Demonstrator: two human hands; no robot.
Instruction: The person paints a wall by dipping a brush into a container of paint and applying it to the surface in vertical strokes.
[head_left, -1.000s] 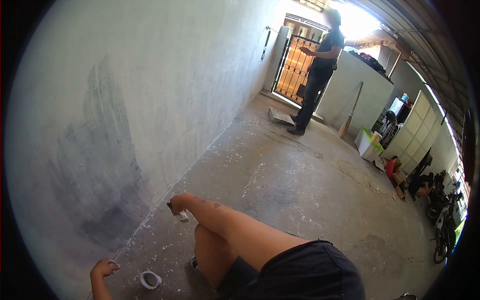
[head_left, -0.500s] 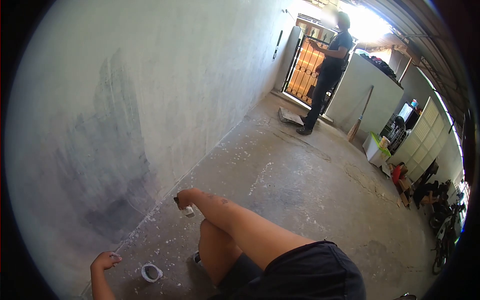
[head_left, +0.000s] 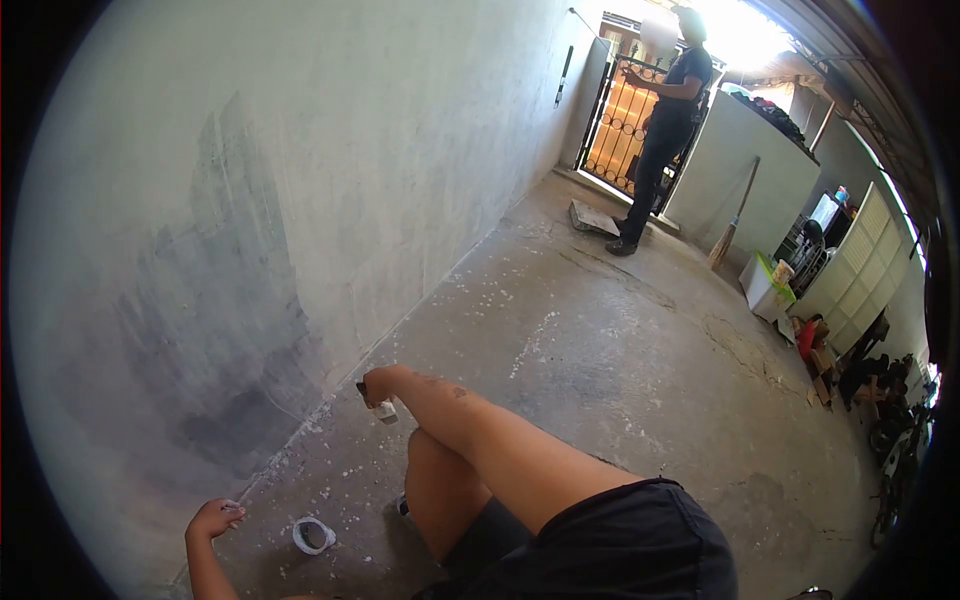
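My right hand [head_left: 382,383] is wrapped round a paintbrush [head_left: 386,412], held low over the floor beside the wall's foot. The brush has a dark handle end and pale, paint-covered bristles pointing down. My left hand [head_left: 215,518] hangs by the base of the wall, fingers loosely bent and slightly apart, with white smears on them; I see nothing held in it. Between the hands, nearer the left one, a small round pot [head_left: 299,538] with a white-smeared rim stands on the floor. The pale wall [head_left: 400,150] carries a darker grey patch [head_left: 220,330] low on the left.
The concrete floor [head_left: 600,400] is speckled with white drips. A person [head_left: 660,140] stands by the metal gate [head_left: 618,130], near a flat slab [head_left: 594,218]. A broom [head_left: 735,215] leans on the low wall. A plastic bin [head_left: 767,288] and clutter line the right side.
My view has turned slightly, so the scene sits a little differently in the picture. Both hands stay in nearly the same places, and the paintbrush remains in my right hand.
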